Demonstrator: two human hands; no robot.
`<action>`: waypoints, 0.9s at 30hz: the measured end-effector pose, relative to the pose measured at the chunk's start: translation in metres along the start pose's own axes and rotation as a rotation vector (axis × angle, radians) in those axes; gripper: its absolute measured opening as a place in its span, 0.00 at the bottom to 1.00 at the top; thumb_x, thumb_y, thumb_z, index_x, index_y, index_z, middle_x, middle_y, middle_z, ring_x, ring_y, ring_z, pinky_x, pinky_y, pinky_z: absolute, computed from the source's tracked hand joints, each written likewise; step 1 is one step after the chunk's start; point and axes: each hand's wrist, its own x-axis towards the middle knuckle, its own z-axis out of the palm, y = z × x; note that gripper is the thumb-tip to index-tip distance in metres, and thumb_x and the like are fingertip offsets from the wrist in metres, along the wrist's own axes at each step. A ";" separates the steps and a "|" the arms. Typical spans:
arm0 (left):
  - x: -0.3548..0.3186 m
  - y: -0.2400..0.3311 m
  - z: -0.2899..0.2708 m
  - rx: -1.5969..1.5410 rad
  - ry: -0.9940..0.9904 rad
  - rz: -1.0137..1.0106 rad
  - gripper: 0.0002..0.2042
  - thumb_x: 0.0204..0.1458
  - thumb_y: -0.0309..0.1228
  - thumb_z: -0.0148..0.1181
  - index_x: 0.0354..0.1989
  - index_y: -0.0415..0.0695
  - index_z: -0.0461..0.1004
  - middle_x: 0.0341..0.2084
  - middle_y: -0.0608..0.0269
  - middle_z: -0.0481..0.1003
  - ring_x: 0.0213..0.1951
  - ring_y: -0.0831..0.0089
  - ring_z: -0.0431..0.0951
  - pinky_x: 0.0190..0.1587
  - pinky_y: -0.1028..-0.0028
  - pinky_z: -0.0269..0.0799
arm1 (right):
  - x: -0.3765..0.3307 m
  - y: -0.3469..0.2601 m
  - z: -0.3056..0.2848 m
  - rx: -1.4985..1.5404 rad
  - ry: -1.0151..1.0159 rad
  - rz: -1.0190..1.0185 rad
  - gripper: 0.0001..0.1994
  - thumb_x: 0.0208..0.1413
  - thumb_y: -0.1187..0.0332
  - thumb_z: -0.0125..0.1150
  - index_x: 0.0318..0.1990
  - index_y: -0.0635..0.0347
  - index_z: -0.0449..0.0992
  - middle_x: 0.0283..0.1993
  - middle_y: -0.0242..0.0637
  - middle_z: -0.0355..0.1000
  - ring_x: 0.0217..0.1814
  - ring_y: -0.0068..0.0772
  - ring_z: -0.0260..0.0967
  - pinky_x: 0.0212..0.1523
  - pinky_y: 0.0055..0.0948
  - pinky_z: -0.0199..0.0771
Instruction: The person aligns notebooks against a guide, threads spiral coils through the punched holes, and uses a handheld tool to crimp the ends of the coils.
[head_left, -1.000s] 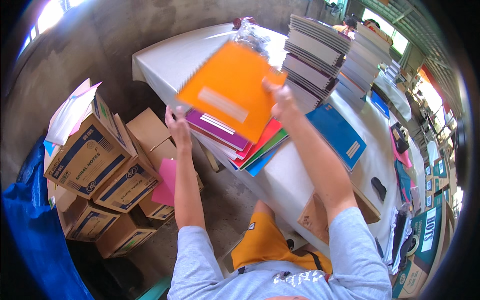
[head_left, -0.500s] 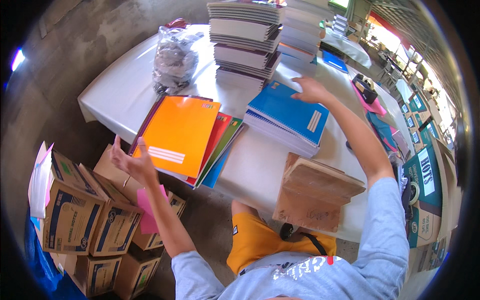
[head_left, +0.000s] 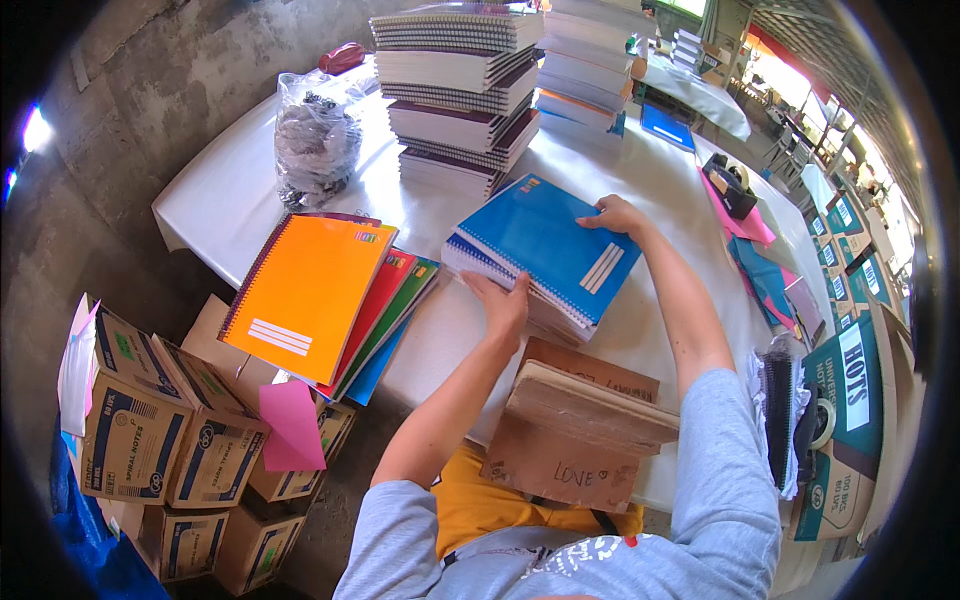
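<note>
A stack of blue spiral notebooks (head_left: 545,240) lies on the table in front of me, its top ones slightly fanned. My left hand (head_left: 500,305) holds the stack's near left side, thumb by the spiral edge and fingers against the page edges. Over the right side, my right hand (head_left: 618,217) has its thumb on the top cover and its fingers curled at the far edge. To the left lies a fanned pile with an orange spiral notebook (head_left: 305,290) on top of red, green and blue ones. A folded brown cardboard piece (head_left: 570,455) with handwriting rests at the near edge.
Tall notebook stacks (head_left: 455,110) stand at the back, beside a clear plastic bag (head_left: 318,145) of dark items. A black tape dispenser (head_left: 733,190) sits at the right. Cardboard boxes (head_left: 135,430) are piled at lower left; green cartons (head_left: 850,400) stand at right.
My left hand has moved from beside the orange notebook to the blue stack's near side. My right hand has come nearer, onto the top cover. The view has shifted slightly.
</note>
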 end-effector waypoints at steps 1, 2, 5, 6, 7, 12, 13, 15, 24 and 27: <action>0.006 0.002 -0.001 -0.011 -0.026 -0.003 0.50 0.44 0.36 0.65 0.62 0.27 0.30 0.64 0.41 0.35 0.66 0.56 0.35 0.66 0.68 0.33 | -0.003 0.004 -0.006 -0.022 0.012 0.025 0.38 0.35 0.46 0.69 0.48 0.70 0.70 0.47 0.50 0.71 0.49 0.45 0.69 0.49 0.34 0.68; 0.012 0.003 -0.003 -0.014 -0.058 -0.006 0.50 0.43 0.36 0.66 0.62 0.27 0.31 0.64 0.40 0.38 0.66 0.55 0.39 0.66 0.69 0.36 | -0.006 0.008 -0.010 -0.043 0.025 0.051 0.36 0.34 0.49 0.72 0.46 0.70 0.71 0.45 0.50 0.71 0.47 0.43 0.70 0.48 0.34 0.68; 0.027 0.014 0.008 -0.002 -0.129 0.002 0.49 0.40 0.35 0.68 0.62 0.26 0.38 0.60 0.39 0.51 0.61 0.52 0.54 0.62 0.68 0.50 | -0.020 0.031 -0.021 0.047 0.099 0.120 0.34 0.32 0.52 0.74 0.43 0.70 0.71 0.40 0.46 0.72 0.40 0.39 0.71 0.42 0.34 0.70; 0.036 0.013 0.011 0.067 -0.097 0.034 0.49 0.37 0.37 0.70 0.61 0.26 0.43 0.55 0.39 0.57 0.58 0.51 0.59 0.59 0.66 0.55 | -0.022 0.039 -0.020 0.129 0.162 0.107 0.31 0.31 0.54 0.75 0.39 0.69 0.71 0.37 0.45 0.71 0.38 0.37 0.70 0.41 0.33 0.69; 0.045 0.012 0.012 0.060 -0.096 0.040 0.49 0.37 0.37 0.70 0.61 0.26 0.43 0.55 0.39 0.57 0.58 0.51 0.59 0.59 0.66 0.55 | -0.022 0.041 -0.021 0.123 0.168 0.102 0.31 0.31 0.54 0.75 0.39 0.69 0.71 0.37 0.45 0.71 0.38 0.37 0.70 0.41 0.33 0.69; 0.061 0.006 0.015 0.215 0.032 0.106 0.51 0.30 0.41 0.74 0.59 0.27 0.47 0.52 0.38 0.59 0.56 0.49 0.60 0.57 0.63 0.58 | -0.029 0.062 -0.011 0.176 0.317 0.072 0.25 0.39 0.58 0.71 0.40 0.66 0.69 0.39 0.44 0.71 0.42 0.34 0.68 0.43 0.33 0.67; 0.057 0.006 0.021 0.225 0.071 0.119 0.52 0.30 0.41 0.74 0.59 0.27 0.46 0.52 0.38 0.59 0.56 0.49 0.59 0.57 0.63 0.58 | -0.030 0.069 -0.011 0.179 0.328 0.088 0.25 0.39 0.58 0.71 0.40 0.66 0.69 0.39 0.44 0.71 0.42 0.34 0.68 0.43 0.33 0.67; 0.048 0.008 0.028 0.390 0.160 0.230 0.47 0.33 0.38 0.74 0.57 0.27 0.49 0.47 0.42 0.67 0.48 0.57 0.70 0.53 0.68 0.65 | -0.031 0.073 -0.017 0.262 0.462 0.031 0.18 0.47 0.63 0.63 0.42 0.64 0.68 0.38 0.43 0.71 0.42 0.35 0.67 0.44 0.32 0.66; 0.052 0.072 -0.015 0.385 0.046 0.085 0.56 0.33 0.65 0.59 0.62 0.32 0.45 0.54 0.35 0.58 0.60 0.47 0.54 0.60 0.56 0.50 | -0.132 -0.029 -0.091 0.467 0.894 -0.219 0.09 0.49 0.72 0.60 0.36 0.60 0.67 0.31 0.41 0.70 0.34 0.34 0.68 0.36 0.32 0.66; -0.026 0.145 -0.002 0.125 -0.077 0.157 0.55 0.36 0.65 0.59 0.63 0.34 0.44 0.58 0.38 0.55 0.63 0.50 0.50 0.61 0.58 0.49 | -0.184 -0.010 -0.106 0.817 0.918 -0.220 0.08 0.52 0.73 0.59 0.37 0.58 0.66 0.31 0.34 0.69 0.33 0.24 0.64 0.34 0.28 0.66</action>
